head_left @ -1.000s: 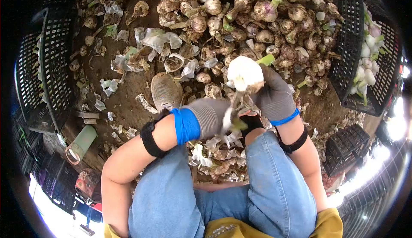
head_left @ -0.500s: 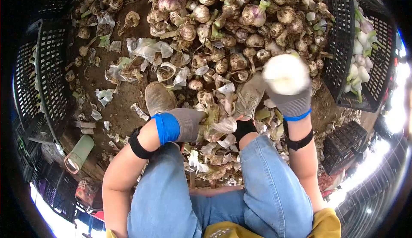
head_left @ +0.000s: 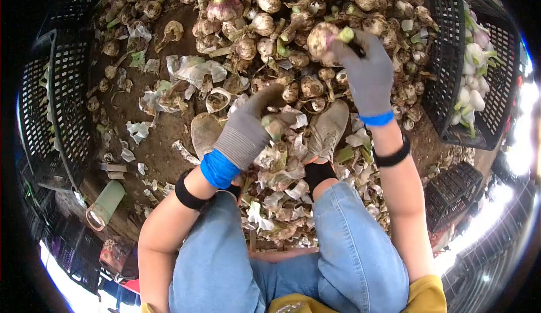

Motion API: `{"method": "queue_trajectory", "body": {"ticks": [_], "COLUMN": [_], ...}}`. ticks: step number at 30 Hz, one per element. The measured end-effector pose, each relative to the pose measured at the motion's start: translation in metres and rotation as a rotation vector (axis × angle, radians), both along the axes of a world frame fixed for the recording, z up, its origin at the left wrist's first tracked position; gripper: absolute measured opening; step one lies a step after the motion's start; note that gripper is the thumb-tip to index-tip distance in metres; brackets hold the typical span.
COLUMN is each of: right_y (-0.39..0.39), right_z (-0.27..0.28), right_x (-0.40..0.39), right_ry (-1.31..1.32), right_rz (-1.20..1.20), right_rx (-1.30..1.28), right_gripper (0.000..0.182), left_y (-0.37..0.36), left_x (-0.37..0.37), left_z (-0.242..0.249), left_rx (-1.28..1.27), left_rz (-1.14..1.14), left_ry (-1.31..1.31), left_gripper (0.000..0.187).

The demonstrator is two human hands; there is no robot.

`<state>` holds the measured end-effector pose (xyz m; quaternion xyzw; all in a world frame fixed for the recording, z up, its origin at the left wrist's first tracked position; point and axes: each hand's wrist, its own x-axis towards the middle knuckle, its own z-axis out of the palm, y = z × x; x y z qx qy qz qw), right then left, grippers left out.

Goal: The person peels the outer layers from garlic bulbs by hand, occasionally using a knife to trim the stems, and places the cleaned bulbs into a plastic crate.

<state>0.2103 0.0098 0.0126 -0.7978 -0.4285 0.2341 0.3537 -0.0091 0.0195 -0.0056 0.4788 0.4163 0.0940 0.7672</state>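
Note:
My right hand (head_left: 369, 73), in a grey glove with a blue wristband, pinches a garlic bulb (head_left: 322, 39) with a cut green stem over the heap of soil-covered garlic (head_left: 262, 24). My left hand (head_left: 245, 129), gloved the same way, is above my left shoe, its fingers pointing toward the heap. Beside its palm is a blurred greenish-brown piece of garlic stem or skin (head_left: 274, 127); whether the fingers grip it is unclear. Loose papery skins (head_left: 282, 172) lie between my shoes.
A black crate (head_left: 473, 65) with peeled white garlic (head_left: 473, 76) stands at the right, and another crate (head_left: 62, 104) at the left. A small black crate (head_left: 451, 192) sits lower right. A green cylinder (head_left: 107, 203) lies lower left. Peels (head_left: 194, 70) litter the ground.
The white peeled bulb is gone from my right hand, which has moved up and left onto an unpeeled bulb. My left hand has moved slightly upward, its fingers now extending toward the heap.

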Motion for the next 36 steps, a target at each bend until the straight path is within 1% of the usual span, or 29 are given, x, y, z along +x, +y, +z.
{"method": "queue_trajectory", "body": {"ticks": [1,2,3,4,5,7,8,11,12,15,16,19,20,23,24,25,27,28,31,32,33,35,36], "right_y": [-0.015,-0.03,-0.039,-0.046,-0.052,-0.061,-0.063,-0.062,-0.062,-0.06,-0.061,-0.065,-0.066,-0.066,-0.066,-0.067,-0.066,-0.066,-0.078,-0.084,-0.088,-0.087,-0.083], "right_z": [0.012,0.018,0.029,0.028,0.023,0.009,0.006,0.019,0.023,0.024,0.023,0.027,0.026,0.024,0.024,0.024,0.027,0.028,0.012,0.014,0.004,-0.015,-0.011], "right_x": [-0.013,-0.022,-0.034,-0.048,-0.058,-0.061,-0.062,-0.062,-0.063,-0.061,-0.058,-0.054,-0.055,-0.059,-0.06,-0.06,-0.053,-0.051,-0.055,-0.056,-0.053,-0.049,-0.053], "right_ry": [0.154,0.044,-0.093,-0.083,-0.074,0.054,0.119,0.074,-0.038,0.025,0.261,0.286,0.231,0.081,0.04,-0.003,0.133,0.201,1.421,1.722,2.093,2.025,1.971], "right_rz": [0.069,0.235,0.355,0.353,0.35,0.317,0.301,0.385,0.454,0.45,0.372,0.405,0.416,0.462,0.484,0.507,0.519,0.526,0.152,0.004,-0.198,-0.191,-0.223], "right_rx": [0.063,0.134,0.072,0.044,0.018,-0.031,-0.059,-0.135,-0.139,-0.182,-0.217,-0.253,-0.222,-0.156,-0.155,-0.156,-0.222,-0.254,-0.27,-0.206,-0.238,-0.266,-0.278], "right_gripper": [0.031,0.031,0.044,0.054,0.064,0.075,0.081,0.08,0.079,0.078,0.079,0.082,0.082,0.083,0.084,0.084,0.08,0.078,0.073,0.066,0.066,0.063,0.061], "left_y": [0.004,0.006,0.008,0.004,0.0,-0.004,-0.004,0.001,0.003,0.005,-0.001,0.01,0.01,0.014,0.008,0.008,0.013,0.009,0.013,0.012,0.013,0.016,0.018], "left_x": [0.001,0.002,0.005,0.005,0.001,0.0,0.0,-0.003,0.0,0.0,-0.007,-0.014,-0.014,-0.008,-0.004,-0.006,-0.011,-0.017,-0.023,-0.024,-0.024,-0.026,-0.023], "left_z": [-0.004,0.005,0.016,0.023,0.022,0.034,0.031,0.023,0.019,0.031,0.023,0.022,0.03,0.035,0.031,0.03,0.034,0.023,0.02,0.022,0.022,0.021,0.028], "left_rx": [-0.101,-0.269,-0.435,-0.273,-0.313,-0.473,-0.35,0.4,0.305,0.164,0.264,0.151,0.102,0.36,0.261,0.169,-0.019,0.147,0.333,0.318,0.445,0.696,0.668], "left_rz": [0.139,0.223,0.303,0.26,0.213,0.211,0.164,0.015,0.044,0.072,0.114,0.057,0.072,-0.151,-0.028,-0.021,-0.009,0.027,-0.106,-0.102,-0.155,-0.263,-0.342], "left_ry": [-0.067,-0.155,-0.245,-0.182,-0.127,-0.084,0.047,0.258,0.156,0.129,0.056,0.026,-0.019,0.15,0.108,0.064,-0.027,-0.124,0.101,0.122,0.078,-0.015,0.043], "left_gripper": [0.059,0.058,0.057,0.054,0.053,0.051,0.047,0.041,0.035,0.031,0.028,0.029,0.028,0.027,0.027,0.028,0.03,0.03,0.028,0.025,0.027,0.032,0.037]}}
